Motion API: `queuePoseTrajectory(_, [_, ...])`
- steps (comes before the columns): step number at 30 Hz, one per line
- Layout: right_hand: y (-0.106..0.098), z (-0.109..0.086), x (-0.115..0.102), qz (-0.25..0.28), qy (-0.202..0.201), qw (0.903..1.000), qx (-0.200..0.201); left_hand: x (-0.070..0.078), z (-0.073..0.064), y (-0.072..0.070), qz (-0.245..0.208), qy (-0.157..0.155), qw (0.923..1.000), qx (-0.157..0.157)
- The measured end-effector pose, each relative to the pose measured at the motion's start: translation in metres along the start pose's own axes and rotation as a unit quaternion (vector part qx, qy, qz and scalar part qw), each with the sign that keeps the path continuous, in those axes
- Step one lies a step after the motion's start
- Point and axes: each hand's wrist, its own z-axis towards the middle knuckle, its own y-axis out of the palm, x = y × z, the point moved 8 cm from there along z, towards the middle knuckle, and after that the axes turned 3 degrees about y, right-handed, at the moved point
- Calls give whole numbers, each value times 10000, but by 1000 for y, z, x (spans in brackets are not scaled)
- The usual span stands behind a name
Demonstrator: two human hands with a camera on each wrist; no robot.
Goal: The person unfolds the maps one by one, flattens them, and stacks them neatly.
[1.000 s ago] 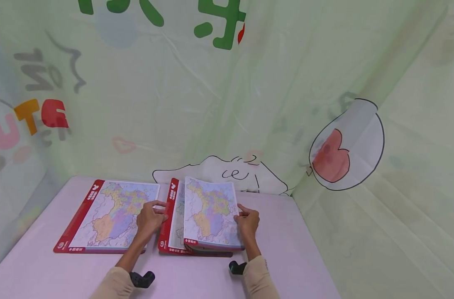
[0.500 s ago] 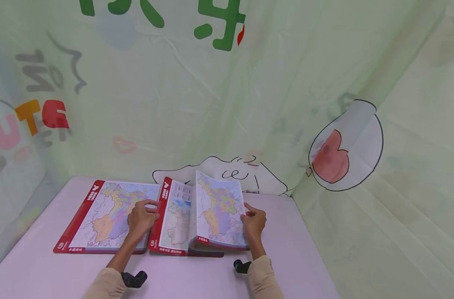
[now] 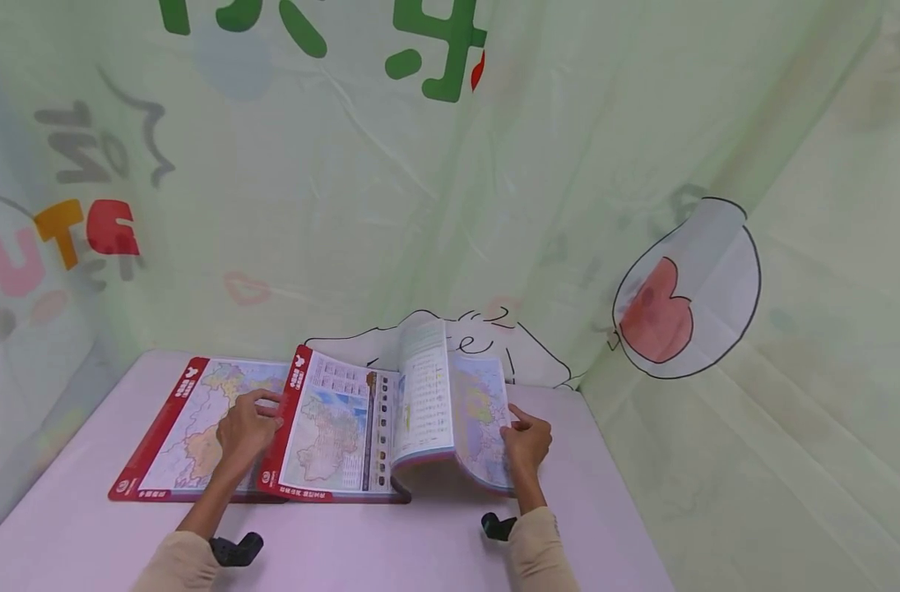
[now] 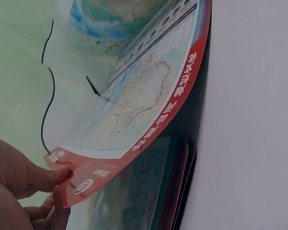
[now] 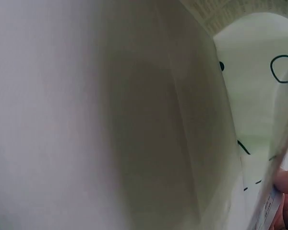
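My left hand (image 3: 246,427) pinches the red left border of a map sheet (image 3: 327,448); in the left wrist view, thumb and fingers grip its red corner (image 4: 81,184), and the sheet bows upward. My right hand (image 3: 527,444) pinches the right edge of another colourful map sheet (image 3: 487,415). Between them a printed page (image 3: 426,403) with rows of text curls up off the table; how these sheets join is hard to tell. At the left a red-bordered map (image 3: 198,460) lies flat, partly covered by the left sheet. In the right wrist view, my right fingers (image 5: 287,184) show at the edge.
A pale pink table (image 3: 361,547) carries everything. A patterned light green curtain (image 3: 287,205) hangs right behind it and along the sides. Black devices (image 3: 237,549) are worn at both wrists.
My left hand has moved left with the red-bordered sheet, now overlapping the flat map. My right hand has shifted right with its sheet. The gap between them has widened, exposing the curled text page.
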Motion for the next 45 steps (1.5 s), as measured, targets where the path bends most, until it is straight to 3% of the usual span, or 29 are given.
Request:
queuePoseTrajectory(7, [-17, 5, 4, -32, 78, 9995, 297, -8, 2, -22, 192, -33, 9997, 140])
queuePoseTrajectory(15, [-21, 29, 36, -262, 0, 9973, 693, -18, 6, -35, 404, -34, 9990, 168])
queuePoseTrajectory(26, [-43, 30, 28, -768, -191, 9910, 1082, -40, 11, -48, 642, -146, 9971, 394])
queuePoseTrajectory(35, [-40, 53, 50, -929, -354, 9876, 1219, -48, 15, -60, 700, -209, 9965, 409])
queuePoseTrajectory(45, [-49, 59, 61, -984, -193, 9854, 1379, -50, 15, -68, 731, -220, 9965, 334])
